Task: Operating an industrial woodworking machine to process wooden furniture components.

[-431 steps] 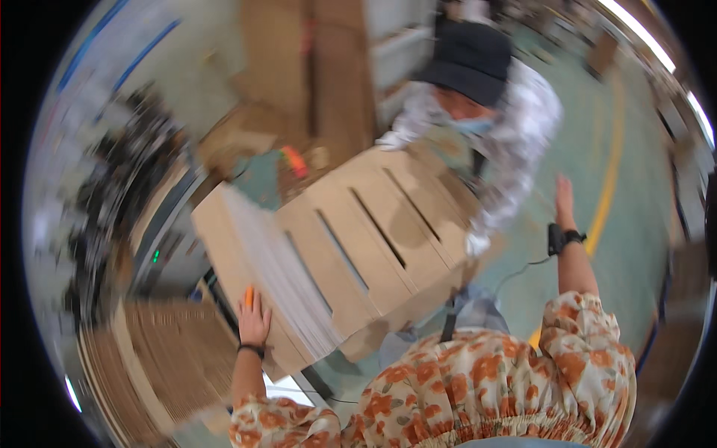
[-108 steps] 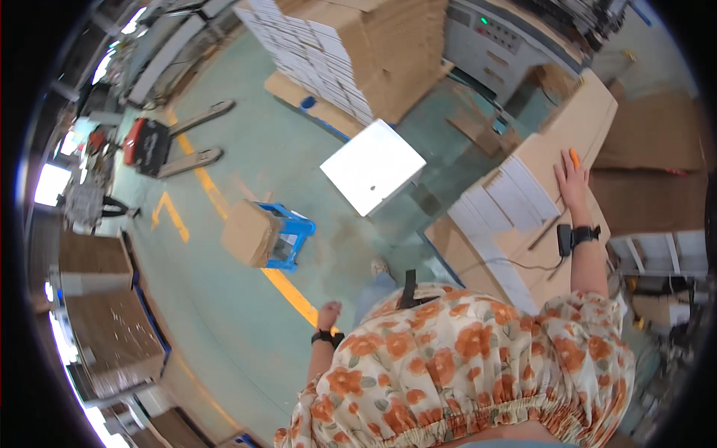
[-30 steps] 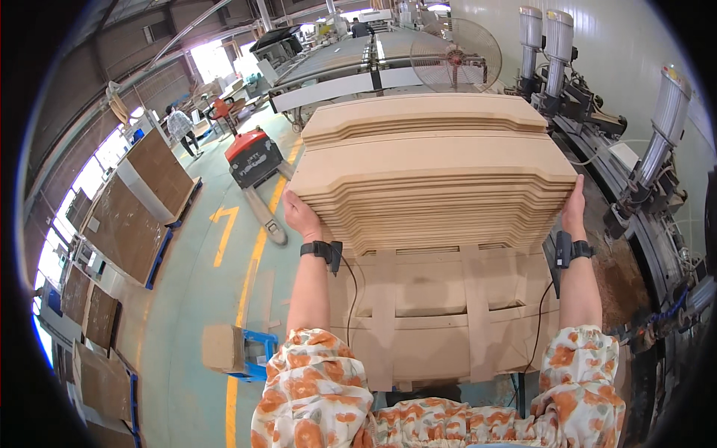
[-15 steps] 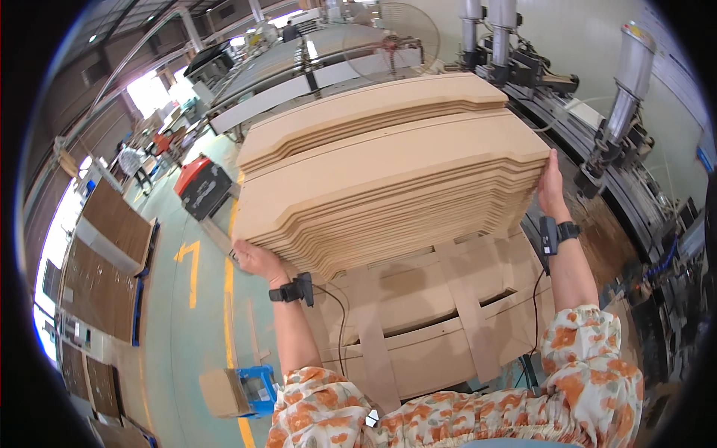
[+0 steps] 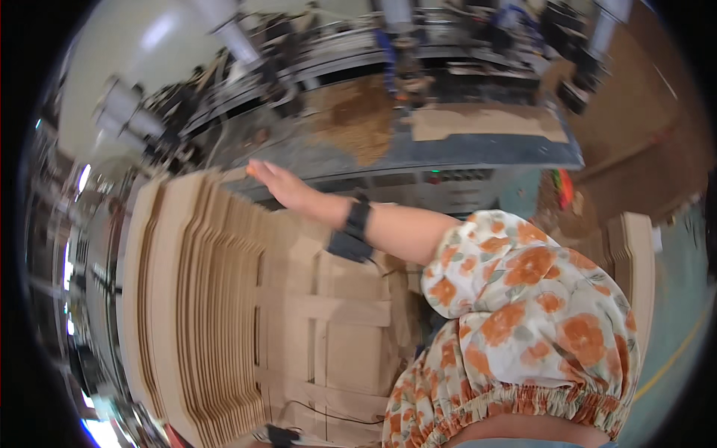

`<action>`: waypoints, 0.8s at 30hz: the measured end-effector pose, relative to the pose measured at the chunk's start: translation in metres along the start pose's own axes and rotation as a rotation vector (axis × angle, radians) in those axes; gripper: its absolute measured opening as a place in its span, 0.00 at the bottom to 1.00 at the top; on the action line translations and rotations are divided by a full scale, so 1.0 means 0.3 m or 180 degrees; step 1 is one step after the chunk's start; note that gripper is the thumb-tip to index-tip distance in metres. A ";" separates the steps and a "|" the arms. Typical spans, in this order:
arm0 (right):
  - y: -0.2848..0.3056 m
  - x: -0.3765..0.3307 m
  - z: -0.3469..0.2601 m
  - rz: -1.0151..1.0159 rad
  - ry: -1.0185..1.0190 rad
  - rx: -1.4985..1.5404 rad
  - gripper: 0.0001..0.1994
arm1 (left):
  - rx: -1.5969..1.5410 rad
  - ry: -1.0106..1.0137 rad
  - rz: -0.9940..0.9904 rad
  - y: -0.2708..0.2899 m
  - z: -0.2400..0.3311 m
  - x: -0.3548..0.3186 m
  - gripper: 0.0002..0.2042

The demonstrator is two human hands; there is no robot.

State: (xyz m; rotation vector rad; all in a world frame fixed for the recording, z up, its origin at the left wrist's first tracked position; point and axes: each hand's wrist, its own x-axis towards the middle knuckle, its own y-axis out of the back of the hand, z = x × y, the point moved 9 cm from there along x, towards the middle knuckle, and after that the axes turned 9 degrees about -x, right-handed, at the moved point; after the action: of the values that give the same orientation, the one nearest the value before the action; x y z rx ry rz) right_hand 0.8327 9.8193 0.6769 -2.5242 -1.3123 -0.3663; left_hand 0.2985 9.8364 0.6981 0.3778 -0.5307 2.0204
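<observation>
Fibreboard, by the look of it, is filling the near side: a thick stack of notched boards [image 5: 190, 306] is resting against or upon broader slotted boards [image 5: 358, 347], its cut-out edges facing the worker. The notches are lining up layer upon layer, which is probably keeping the pile compact and giving it fairly even ends. Tan strips [image 5: 336, 308] are running across the slotted boards, apparently binding or bracing them; I cannot tell which.

The right hand [image 5: 290, 187] is hanging by the stack's end nearest the machine bench [image 5: 478, 153], fingers straightened, nothing enclosed between them. That flat shape is suiting a broad end face better than a pinch would, I am guessing. Blur is keeping me from telling whether the fingertips are touching. A black wrist device [image 5: 349, 246] is sitting behind the palm, likely strapped there to leave the fingers free. The left hand is lying out of sight, so I cannot tell its grip.

On the bench, a single notched board [image 5: 489, 122] is lying near the front edge, beside sawdust [image 5: 366, 116], perhaps placed for the machinery above. A control panel [image 5: 459, 178] is facing outward below, presumably for easy access.
</observation>
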 end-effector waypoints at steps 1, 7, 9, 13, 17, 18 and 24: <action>0.117 -0.148 -0.061 -0.0056 0.0305 -0.0173 0.26 | -0.0164 0.0230 -0.0220 -0.046 0.008 -0.104 0.26; 1.168 -1.258 -0.121 0.1374 -0.1429 -0.1718 0.26 | -0.0584 0.1088 -0.2784 -0.362 0.197 -0.905 0.22; 1.434 -1.669 -0.356 0.2238 -0.1281 -0.2924 0.24 | -0.1545 0.4184 -0.3871 -0.503 0.172 -1.431 0.19; 1.651 -2.328 -0.839 0.4116 -0.1872 -0.4416 0.24 | -0.0787 0.4328 -0.5592 -0.586 0.207 -1.941 0.22; 1.616 -3.042 -1.034 0.5270 -0.3607 -0.5395 0.29 | -0.0533 0.4350 -0.6429 -0.674 0.232 -2.301 0.21; 1.575 -3.208 -1.028 0.5425 -0.4470 -0.5086 0.31 | -0.0516 0.4362 -0.6624 -0.690 0.249 -2.380 0.21; 1.443 -3.379 -0.887 0.5032 -0.5378 -0.4248 0.30 | 0.0053 0.3680 -0.7439 -0.868 0.124 -2.718 0.17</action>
State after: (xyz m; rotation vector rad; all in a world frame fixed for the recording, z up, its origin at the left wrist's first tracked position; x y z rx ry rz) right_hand 0.5991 8.7205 0.5229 1.4106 -0.8675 -0.8468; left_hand 0.9171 9.3234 0.4007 -0.2505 0.5928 -0.2744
